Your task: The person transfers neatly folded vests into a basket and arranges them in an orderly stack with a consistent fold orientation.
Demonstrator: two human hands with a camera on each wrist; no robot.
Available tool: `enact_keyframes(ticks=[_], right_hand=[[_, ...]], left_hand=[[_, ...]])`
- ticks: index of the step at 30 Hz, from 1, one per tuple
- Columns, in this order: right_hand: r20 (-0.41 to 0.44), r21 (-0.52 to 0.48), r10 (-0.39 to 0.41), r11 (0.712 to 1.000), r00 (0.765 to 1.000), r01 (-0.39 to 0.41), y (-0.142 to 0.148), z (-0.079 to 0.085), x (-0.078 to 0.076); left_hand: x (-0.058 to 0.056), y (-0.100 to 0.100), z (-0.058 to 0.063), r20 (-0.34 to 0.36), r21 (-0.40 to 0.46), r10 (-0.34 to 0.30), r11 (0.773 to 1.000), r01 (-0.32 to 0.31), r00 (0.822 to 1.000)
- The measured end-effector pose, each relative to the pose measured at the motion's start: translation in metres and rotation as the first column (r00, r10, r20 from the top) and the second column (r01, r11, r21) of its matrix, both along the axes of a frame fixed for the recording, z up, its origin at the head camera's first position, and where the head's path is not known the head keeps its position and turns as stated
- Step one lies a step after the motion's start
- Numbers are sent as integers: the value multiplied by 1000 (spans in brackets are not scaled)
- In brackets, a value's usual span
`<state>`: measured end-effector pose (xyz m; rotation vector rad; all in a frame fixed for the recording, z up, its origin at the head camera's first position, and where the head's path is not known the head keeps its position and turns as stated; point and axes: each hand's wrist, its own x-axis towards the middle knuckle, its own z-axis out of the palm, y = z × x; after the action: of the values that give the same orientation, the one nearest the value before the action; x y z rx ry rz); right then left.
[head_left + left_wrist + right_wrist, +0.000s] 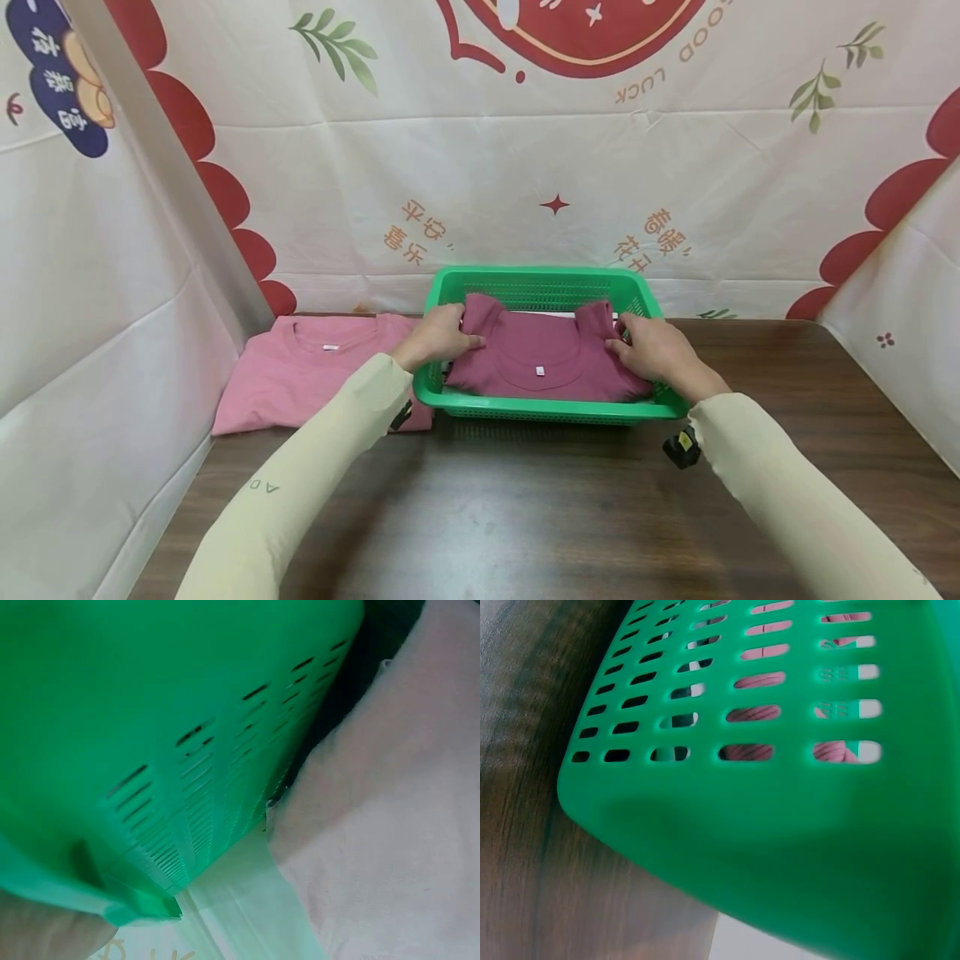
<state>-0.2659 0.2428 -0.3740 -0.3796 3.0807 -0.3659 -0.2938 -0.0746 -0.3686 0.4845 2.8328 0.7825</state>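
A mauve T-shirt [536, 354] lies in a green plastic basket [540, 408], its neckline and small white label facing up. At its left side my left hand [441, 337] pinches the cloth, the thumb lying on top. My right hand [656, 350] pinches the opposite side near the basket's right rim. A white edge of something shows behind the shirt, mostly hidden. Through the slots of the basket wall [705, 795], the right wrist view shows pinkish and white material. In the left wrist view, part of the left hand [45, 930] appears beside the basket's outer wall [150, 675].
To the left of the basket a folded pink T-shirt [322, 375] lies on the dark wooden table [480, 517], close against the basket. White printed cloth [480, 175] hangs behind the table and along both sides.
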Motion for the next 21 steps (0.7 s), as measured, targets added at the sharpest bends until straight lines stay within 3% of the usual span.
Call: enact_keyframes(ticks=[10, 21], right_hand=[[-4, -5, -4, 1000, 1000, 4, 2, -1, 0], [-64, -134, -28, 991, 998, 19, 6, 0, 4]], left_hand=[[1, -2, -2, 18, 77, 16, 997, -18, 1000], [1, -7, -5, 11, 229, 75, 970, -76, 997]])
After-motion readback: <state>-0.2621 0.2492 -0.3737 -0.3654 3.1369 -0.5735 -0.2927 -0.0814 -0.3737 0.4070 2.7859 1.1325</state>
